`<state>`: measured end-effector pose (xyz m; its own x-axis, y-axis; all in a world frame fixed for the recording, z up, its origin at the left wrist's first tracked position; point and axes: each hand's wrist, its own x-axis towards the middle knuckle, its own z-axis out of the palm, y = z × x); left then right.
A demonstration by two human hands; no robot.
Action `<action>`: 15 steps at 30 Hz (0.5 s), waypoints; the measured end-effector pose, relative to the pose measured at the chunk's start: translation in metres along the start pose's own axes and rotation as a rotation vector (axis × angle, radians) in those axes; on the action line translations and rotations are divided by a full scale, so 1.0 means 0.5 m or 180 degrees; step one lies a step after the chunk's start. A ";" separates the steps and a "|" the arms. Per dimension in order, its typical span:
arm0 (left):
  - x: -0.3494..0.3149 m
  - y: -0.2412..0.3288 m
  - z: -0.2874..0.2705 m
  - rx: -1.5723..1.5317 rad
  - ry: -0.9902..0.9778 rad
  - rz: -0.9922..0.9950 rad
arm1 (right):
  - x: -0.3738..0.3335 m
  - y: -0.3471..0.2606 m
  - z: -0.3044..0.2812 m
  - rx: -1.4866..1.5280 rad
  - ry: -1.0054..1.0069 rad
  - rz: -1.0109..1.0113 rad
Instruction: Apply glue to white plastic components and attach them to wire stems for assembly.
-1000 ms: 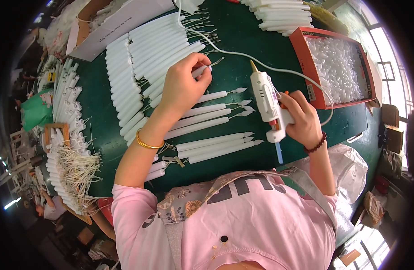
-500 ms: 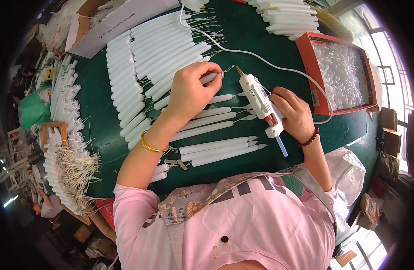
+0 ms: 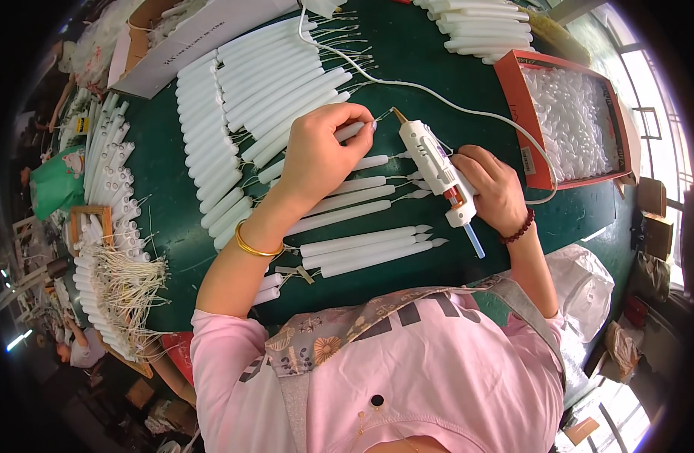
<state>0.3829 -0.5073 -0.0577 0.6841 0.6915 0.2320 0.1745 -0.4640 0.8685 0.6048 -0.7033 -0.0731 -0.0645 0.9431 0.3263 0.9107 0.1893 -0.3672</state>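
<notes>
My left hand (image 3: 324,147) is closed on a slim white LED candle (image 3: 350,131), mostly hidden by my fingers. From the candle's end a thin wire (image 3: 384,115) sticks out to the right. Held in my right hand (image 3: 492,189) is a white glue gun (image 3: 431,160), a clear bluish glue stick (image 3: 473,240) poking from its rear. The gun's brass nozzle (image 3: 399,115) is at the wire's tip; whether they touch I cannot tell. Below my hands lie several candles with flame-shaped tips (image 3: 373,253), some with the tips joined only by wires.
Rows of white candles (image 3: 267,72) with bare wires cover the green table (image 3: 460,79) at far left. An orange-red box (image 3: 513,102) of clear flame tips stands at right. The gun's white cable (image 3: 452,106) loops behind it. More candles (image 3: 486,30) are stacked at the back.
The glue gun has shifted slightly left and up, bringing its nozzle closer to the wire's tip. My left hand and the candle have barely moved.
</notes>
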 end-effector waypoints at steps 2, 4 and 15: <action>-0.001 -0.001 0.000 0.0014 0.0036 0.0080 | 0.000 0.000 0.001 -0.0003 0.0007 -0.0005; 0.000 -0.002 -0.003 0.0055 -0.0028 0.0042 | -0.001 0.001 0.002 0.0010 0.0008 -0.0019; 0.002 0.001 0.003 -0.0082 -0.0116 -0.0055 | -0.032 -0.052 -0.125 -0.0107 -0.0951 0.1096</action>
<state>0.3847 -0.5078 -0.0575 0.7065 0.6786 0.2010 0.1686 -0.4373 0.8834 0.6076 -0.7401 -0.0145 0.1339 0.9880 -0.0772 0.9121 -0.1533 -0.3802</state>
